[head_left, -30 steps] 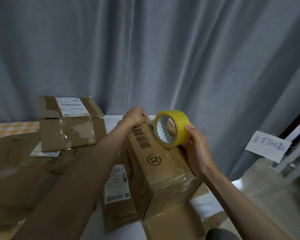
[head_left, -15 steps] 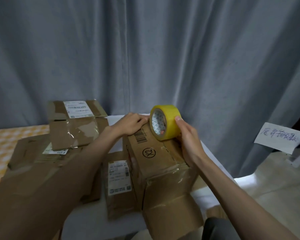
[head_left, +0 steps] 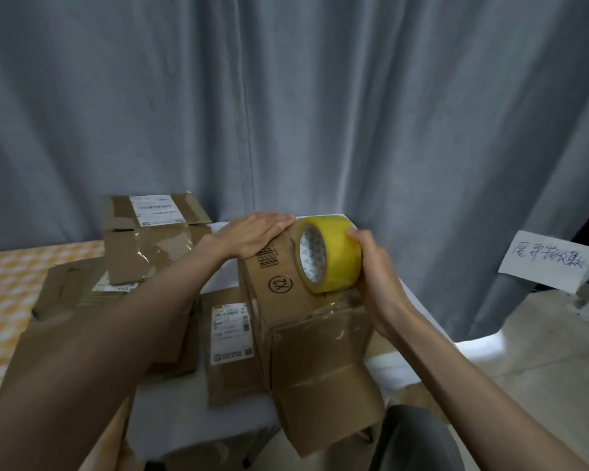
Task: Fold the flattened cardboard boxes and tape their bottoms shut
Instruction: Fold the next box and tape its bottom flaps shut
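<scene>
Taping step, by the look of it. Box (head_left: 286, 300) lies mid-frame on the surface (head_left: 191, 413). Left hand (head_left: 252, 236) presses flat, fingers straight, on its far end; right hand (head_left: 371, 266) grips the tape roll (head_left: 330, 253) standing against the box top. Next move likely calls for drawing tape along the seam under steady pressure.

You've got one view only, from the camera on your head, wide-angle, looking forward and down past both forearms. Your left grip (head_left: 252, 237) and right grip (head_left: 376, 277) sit close, mid-frame, at arm's reach. Beyond the grips the grey curtain (head_left: 320, 96) fills the upper half. Under and nearer than the grips runs the worktop (head_left: 184, 409); right of the right grip, floor (head_left: 541, 351) shows. Edges bend and blur slightly.
</scene>
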Motion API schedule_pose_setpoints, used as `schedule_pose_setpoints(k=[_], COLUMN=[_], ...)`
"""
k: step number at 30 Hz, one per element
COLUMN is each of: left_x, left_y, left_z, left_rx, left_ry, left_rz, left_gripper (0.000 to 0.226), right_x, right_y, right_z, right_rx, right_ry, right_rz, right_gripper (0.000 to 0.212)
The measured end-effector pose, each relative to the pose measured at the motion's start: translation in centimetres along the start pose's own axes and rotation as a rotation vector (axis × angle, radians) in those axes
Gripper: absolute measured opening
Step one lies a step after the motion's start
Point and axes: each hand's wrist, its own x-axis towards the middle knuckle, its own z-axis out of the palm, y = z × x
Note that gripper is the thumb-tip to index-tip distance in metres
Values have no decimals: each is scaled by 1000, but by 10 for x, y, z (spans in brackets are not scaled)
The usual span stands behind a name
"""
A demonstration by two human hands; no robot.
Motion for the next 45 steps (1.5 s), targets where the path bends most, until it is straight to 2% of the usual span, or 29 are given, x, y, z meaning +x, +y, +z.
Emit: schedule_pose_setpoints(k=[3, 8, 11, 14, 17, 19, 23, 26, 29, 32, 37, 41, 45], left_x=[-5, -28, -30, -22, -12, -9, -10, -9, -8, -7, -9, -11, -12], left_y=[11, 22, 11, 5, 5, 6, 5, 4, 5, 9, 11, 10, 14], left_z=[-3, 3, 13, 14, 15, 18, 21, 20, 17, 13, 12, 15, 15], left_rx=[-2, -134, -111, -122, -121, -132, -149, -117, -81, -78, -59, -51, -43], left_ry=[66, 73, 32, 38, 53, 61, 71, 37, -27, -59, -69, -53, -38], left_rz=[95, 130, 168, 108, 58, 17, 16, 15, 11, -5, -34, -17, -40], left_gripper=[45, 43, 53, 61, 61, 61, 62, 62, 59, 49, 48, 48, 47], right_x=[-6, -7, -5, 6, 33, 47, 46, 31, 12, -9, -29, -34, -37], right_y=[12, 25, 30, 24, 23, 25, 21, 11, 1, -1, 15, 25, 46], right_z=[1, 7, 16, 21, 15, 8, -2, -9, -22, -39, -46, -45, -53], right_rx=[5, -40, -66, -104, -91, -55, -124, -96, -136, -294, -561, -624, -656], right_ry=[5, 219, 290, 291, 313, 260, 157, 115, 151, 203, 268, 289, 300], right_rz=[-39, -186, -287, -372, -349, -314, -210, -237, -240, -176, -109, -126, -140], right_gripper=[34, 58, 60, 55, 66, 76, 54, 58, 68, 52, 76, 72, 81])
